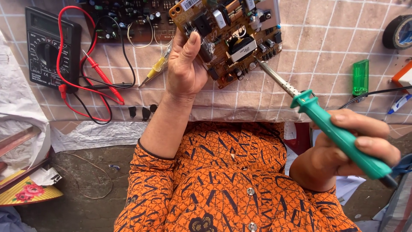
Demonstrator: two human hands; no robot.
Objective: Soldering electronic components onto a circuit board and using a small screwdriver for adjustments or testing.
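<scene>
My left hand (185, 64) grips the lower left edge of a brown circuit board (234, 38) crowded with capacitors, coils and a transformer, holding it tilted above the checked tablecloth (326, 47). My right hand (352, 148) is closed around the green handle of a soldering iron (332, 129). Its metal shaft points up and left, and the tip (259, 62) sits by the board's lower right edge near several small black capacitors. Orange patterned sleeves cover both my arms.
A black multimeter (45, 47) with red and black probe leads (103, 77) lies at the left. Another dark circuit board (128, 17) and a yellow test screwdriver (156, 68) lie behind my left hand. A green lighter (360, 77), a black tape roll (399, 32) and a pen (399, 104) sit at the right.
</scene>
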